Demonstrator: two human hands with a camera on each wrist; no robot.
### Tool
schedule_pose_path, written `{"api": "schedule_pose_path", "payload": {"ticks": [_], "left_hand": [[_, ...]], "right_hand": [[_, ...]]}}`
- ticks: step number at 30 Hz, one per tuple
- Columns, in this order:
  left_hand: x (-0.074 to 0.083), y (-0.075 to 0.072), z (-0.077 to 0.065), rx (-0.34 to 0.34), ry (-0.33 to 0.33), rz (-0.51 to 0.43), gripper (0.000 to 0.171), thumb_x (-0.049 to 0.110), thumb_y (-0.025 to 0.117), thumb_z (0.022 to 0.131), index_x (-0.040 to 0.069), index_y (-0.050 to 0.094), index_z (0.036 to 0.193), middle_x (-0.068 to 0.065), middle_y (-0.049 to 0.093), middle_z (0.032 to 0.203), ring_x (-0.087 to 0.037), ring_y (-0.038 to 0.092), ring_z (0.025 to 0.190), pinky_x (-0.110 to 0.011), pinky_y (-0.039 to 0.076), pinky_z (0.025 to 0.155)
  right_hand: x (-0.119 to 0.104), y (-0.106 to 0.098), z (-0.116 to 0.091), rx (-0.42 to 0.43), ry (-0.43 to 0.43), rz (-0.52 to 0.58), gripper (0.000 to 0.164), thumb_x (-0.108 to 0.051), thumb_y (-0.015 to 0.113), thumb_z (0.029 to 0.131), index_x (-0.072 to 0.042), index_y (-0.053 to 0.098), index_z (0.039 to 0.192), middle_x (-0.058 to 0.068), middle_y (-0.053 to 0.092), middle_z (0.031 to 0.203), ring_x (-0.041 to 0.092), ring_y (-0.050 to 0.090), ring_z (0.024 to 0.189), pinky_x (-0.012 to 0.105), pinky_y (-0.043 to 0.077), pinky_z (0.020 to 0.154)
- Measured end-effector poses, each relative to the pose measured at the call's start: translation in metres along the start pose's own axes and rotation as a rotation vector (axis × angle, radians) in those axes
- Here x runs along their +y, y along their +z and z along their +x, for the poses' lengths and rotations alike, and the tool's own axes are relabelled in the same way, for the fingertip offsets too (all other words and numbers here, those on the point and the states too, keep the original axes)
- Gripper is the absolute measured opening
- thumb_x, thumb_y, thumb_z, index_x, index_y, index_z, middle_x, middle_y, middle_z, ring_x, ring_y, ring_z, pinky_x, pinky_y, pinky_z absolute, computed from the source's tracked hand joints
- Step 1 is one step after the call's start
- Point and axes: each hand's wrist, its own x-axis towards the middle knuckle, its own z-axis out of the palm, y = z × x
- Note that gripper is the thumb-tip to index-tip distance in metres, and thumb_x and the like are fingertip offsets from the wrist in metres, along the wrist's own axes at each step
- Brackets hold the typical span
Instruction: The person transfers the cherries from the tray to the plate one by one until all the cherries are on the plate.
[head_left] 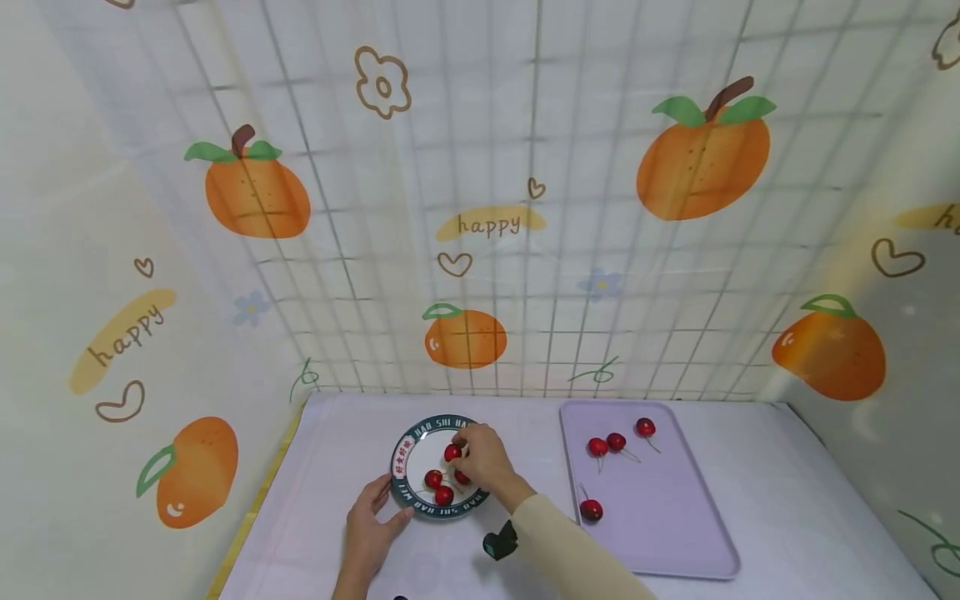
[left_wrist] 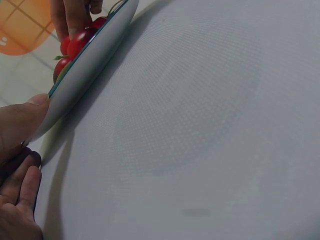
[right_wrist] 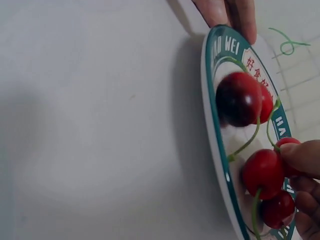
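Observation:
A round plate (head_left: 402, 493) with a dark green lettered rim lies on the white table, left of centre, with several red cherries (head_left: 444, 496) on it. My left hand (head_left: 367, 525) holds the plate's left edge, its thumb (left_wrist: 35, 107) at the rim and the fingers beside it. Over the plate, my right hand (head_left: 487, 458) pinches a red cherry (right_wrist: 287, 143) between thumb and fingers. That cherry is close to the others, some with green stems. Part of the plate's right side is hidden behind the right hand.
Right of the plate, a light purple tray (head_left: 660, 517) holds several stemmed cherries (head_left: 617, 442). A dark heart-shaped patch (head_left: 500, 542) shows beside the right sleeve (head_left: 570, 542). Behind the table hangs a curtain (head_left: 487, 150) printed with oranges over a wire grid.

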Motion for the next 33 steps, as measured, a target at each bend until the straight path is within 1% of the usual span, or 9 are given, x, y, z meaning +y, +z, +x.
{"api": "schedule_pose_path", "payload": {"ticks": [4,11,15,20,25,27,29,31,33], "left_hand": [[0.000,0.001,0.000,0.007,-0.013,0.010,0.078,0.011,0.091,0.079,0.004,0.054,0.148,-0.018,0.057,0.152,-0.036,0.056,0.139,-0.045,0.050,0.116],[0.000,0.004,-0.002,0.003,-0.020,0.027,0.080,0.014,0.092,0.079,0.004,0.054,0.149,-0.018,0.056,0.152,-0.036,0.056,0.139,-0.045,0.051,0.116],[-0.001,0.003,-0.002,0.001,-0.029,0.028,0.079,0.016,0.091,0.080,0.004,0.054,0.149,-0.018,0.057,0.152,-0.036,0.056,0.139,-0.046,0.051,0.117],[-0.002,0.004,0.000,0.003,-0.039,0.027,0.078,0.016,0.091,0.081,0.005,0.054,0.149,-0.017,0.057,0.152,-0.036,0.055,0.139,-0.046,0.051,0.117],[-0.004,0.005,0.001,0.001,-0.051,0.033,0.079,0.016,0.091,0.081,0.007,0.054,0.150,-0.016,0.056,0.153,-0.035,0.055,0.140,-0.045,0.050,0.117],[-0.006,0.006,0.002,0.002,-0.051,0.037,0.079,0.016,0.091,0.081,0.007,0.054,0.150,-0.015,0.056,0.154,-0.034,0.055,0.140,-0.043,0.050,0.117],[-0.007,0.005,0.002,0.007,-0.054,0.039,0.079,0.016,0.091,0.081,0.008,0.054,0.150,-0.015,0.056,0.154,-0.033,0.055,0.141,-0.042,0.050,0.117],[-0.006,0.005,0.002,0.007,-0.049,0.043,0.079,0.016,0.091,0.081,0.007,0.053,0.150,-0.016,0.056,0.153,-0.034,0.054,0.141,-0.043,0.051,0.117],[-0.005,0.004,0.002,0.004,-0.051,0.049,0.079,0.017,0.091,0.081,0.006,0.053,0.150,-0.016,0.056,0.154,-0.035,0.054,0.141,-0.044,0.051,0.117]], "right_hand": [[0.001,-0.003,-0.001,-0.010,-0.007,-0.006,0.030,-0.013,0.088,0.086,-0.004,0.078,0.113,0.005,0.068,0.100,0.020,0.053,0.094,0.032,0.062,0.081],[0.004,-0.001,-0.001,-0.022,0.010,-0.030,0.029,-0.014,0.089,0.086,-0.005,0.079,0.112,0.005,0.069,0.100,0.020,0.053,0.098,0.033,0.064,0.085],[0.004,0.000,0.000,-0.023,0.016,-0.033,0.029,-0.014,0.089,0.085,-0.006,0.079,0.112,0.003,0.068,0.099,0.020,0.053,0.098,0.031,0.065,0.084],[0.002,-0.005,-0.002,-0.016,-0.003,-0.018,0.030,-0.014,0.087,0.087,-0.004,0.078,0.115,0.006,0.068,0.100,0.020,0.053,0.097,0.029,0.064,0.080],[0.002,-0.013,-0.003,0.005,-0.034,0.004,0.029,-0.012,0.085,0.088,-0.003,0.078,0.115,0.008,0.070,0.102,0.020,0.053,0.094,0.031,0.061,0.078],[0.002,-0.018,-0.003,0.023,-0.049,0.003,0.028,-0.012,0.085,0.088,-0.003,0.079,0.113,0.009,0.071,0.102,0.021,0.054,0.094,0.035,0.059,0.080],[0.004,-0.024,-0.004,0.042,-0.053,-0.001,0.027,-0.012,0.085,0.088,-0.004,0.079,0.113,0.008,0.072,0.102,0.022,0.055,0.096,0.039,0.059,0.085],[0.008,-0.032,-0.004,0.062,-0.053,0.005,0.027,-0.012,0.085,0.088,-0.004,0.079,0.113,0.009,0.073,0.103,0.023,0.057,0.097,0.042,0.058,0.088],[0.013,-0.041,-0.004,0.096,-0.071,-0.001,0.027,-0.011,0.085,0.087,-0.003,0.079,0.112,0.010,0.073,0.102,0.024,0.059,0.095,0.044,0.059,0.086]]}}
